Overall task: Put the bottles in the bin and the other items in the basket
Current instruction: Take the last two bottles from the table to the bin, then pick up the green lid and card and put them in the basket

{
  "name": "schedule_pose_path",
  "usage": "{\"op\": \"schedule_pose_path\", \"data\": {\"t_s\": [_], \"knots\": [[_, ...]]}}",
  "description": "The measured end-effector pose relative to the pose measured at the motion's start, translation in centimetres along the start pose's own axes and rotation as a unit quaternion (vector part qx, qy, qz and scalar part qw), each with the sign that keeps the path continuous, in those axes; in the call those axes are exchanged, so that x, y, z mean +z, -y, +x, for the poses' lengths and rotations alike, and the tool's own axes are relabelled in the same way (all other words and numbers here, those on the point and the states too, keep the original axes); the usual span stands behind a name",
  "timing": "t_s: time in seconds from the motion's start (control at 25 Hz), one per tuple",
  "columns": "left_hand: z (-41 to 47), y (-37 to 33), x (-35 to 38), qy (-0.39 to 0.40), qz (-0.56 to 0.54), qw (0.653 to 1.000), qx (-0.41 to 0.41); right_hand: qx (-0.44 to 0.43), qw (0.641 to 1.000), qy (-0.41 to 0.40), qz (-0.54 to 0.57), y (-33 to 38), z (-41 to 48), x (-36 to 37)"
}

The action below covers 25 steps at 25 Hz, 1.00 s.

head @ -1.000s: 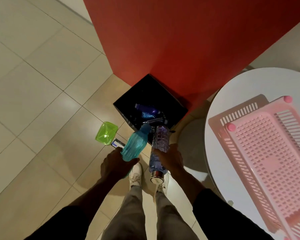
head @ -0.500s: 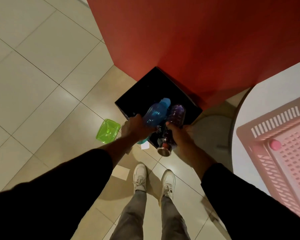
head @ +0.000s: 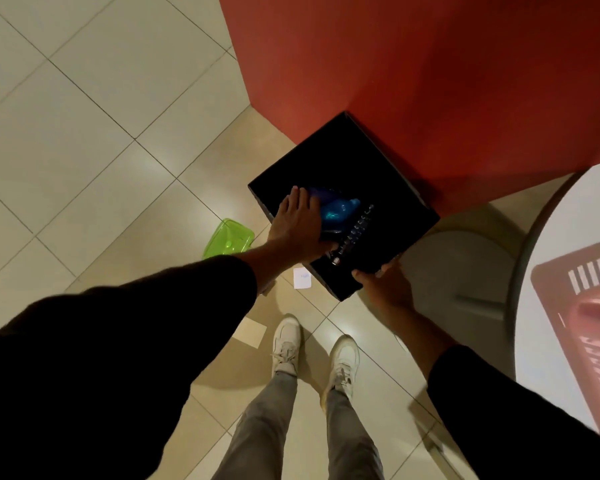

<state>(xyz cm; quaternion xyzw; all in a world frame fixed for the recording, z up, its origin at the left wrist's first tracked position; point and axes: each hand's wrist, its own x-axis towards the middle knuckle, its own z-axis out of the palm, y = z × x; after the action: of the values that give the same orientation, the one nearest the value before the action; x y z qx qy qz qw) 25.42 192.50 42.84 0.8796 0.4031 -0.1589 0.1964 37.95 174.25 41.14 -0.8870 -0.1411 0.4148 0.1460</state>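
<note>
The black bin (head: 357, 157) stands on the floor against the red wall. Inside it lie a blue bottle (head: 340, 211) and a clear ribbed bottle (head: 355, 228), its cap toward me. My left hand (head: 297, 223) reaches into the bin with fingers stretched out flat, against the blue bottle and not gripping it. My right hand (head: 385, 284) is at the bin's near right rim, its fingers curled over the edge. The pink basket (head: 565, 282) sits on the white round table (head: 568, 216) at the right.
A green transparent container (head: 227, 239) lies on the tiled floor left of the bin. Two paper pieces (head: 302, 277) (head: 250, 332) lie near my white shoes (head: 286, 344). The table's grey base (head: 465, 265) sits right of the bin.
Both bottles have left my hands and now lie in the bin. My left hand has flattened over the blue bottle. My right hand has drawn back to the bin's rim.
</note>
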Motion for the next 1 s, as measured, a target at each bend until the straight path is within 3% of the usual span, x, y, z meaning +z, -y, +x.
{"op": "schedule_pose_path", "data": {"t_s": [0.2,0.4,0.8,1.0], "knots": [[-10.4,1.7,2.5,0.007,0.072,0.994,0.083,-0.064,0.993,0.019,-0.098,-1.7,-8.0,0.4],[-18.9,2.1,2.7,0.037,0.098,0.987,0.123,-0.223,0.943,0.017,-0.248,-1.7,-15.2,0.0],[-30.0,1.2,-1.4,0.044,0.090,0.989,0.111,-0.306,0.911,-0.049,-0.273,-1.0,-24.9,-1.9],[-34.7,2.9,-0.7,0.043,0.082,0.992,0.084,-0.295,0.923,-0.063,-0.239,-4.0,-28.0,-0.6]]}}
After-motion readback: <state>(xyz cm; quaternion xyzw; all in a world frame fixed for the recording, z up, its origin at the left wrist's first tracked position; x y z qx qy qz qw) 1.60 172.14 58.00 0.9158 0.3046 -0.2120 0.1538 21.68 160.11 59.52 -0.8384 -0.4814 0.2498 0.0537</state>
